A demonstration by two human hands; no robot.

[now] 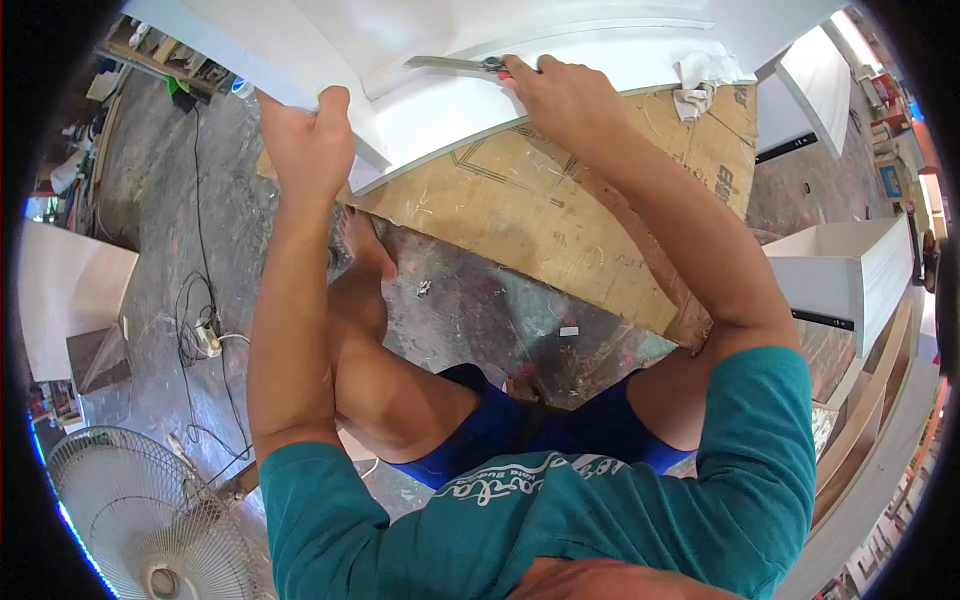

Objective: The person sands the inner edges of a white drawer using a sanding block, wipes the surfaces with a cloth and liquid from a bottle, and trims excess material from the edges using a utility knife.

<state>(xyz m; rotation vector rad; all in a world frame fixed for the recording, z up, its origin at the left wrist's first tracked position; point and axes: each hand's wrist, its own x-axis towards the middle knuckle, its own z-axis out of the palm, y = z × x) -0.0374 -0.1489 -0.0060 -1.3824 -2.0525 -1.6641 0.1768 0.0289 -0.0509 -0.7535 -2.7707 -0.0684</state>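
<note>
Closest are the person's teal sleeves and bent knees. The left hand (305, 140) is closed on the edge of one white panel (450, 95). The right hand (560, 95), just beside it, grips one flat scraper (450, 63) pressed on the panel. One rag (700, 85) lies past the right hand. The scraping looks part done; how much is left I cannot tell.

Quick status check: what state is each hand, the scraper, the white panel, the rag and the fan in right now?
left hand: gripping the white panel's edge
right hand: closed on the scraper handle
scraper: blade flat on the panel
white panel: resting on the cardboard sheet
rag: crumpled, on the panel's edge
fan: upright; whether it runs, cannot tell
</note>
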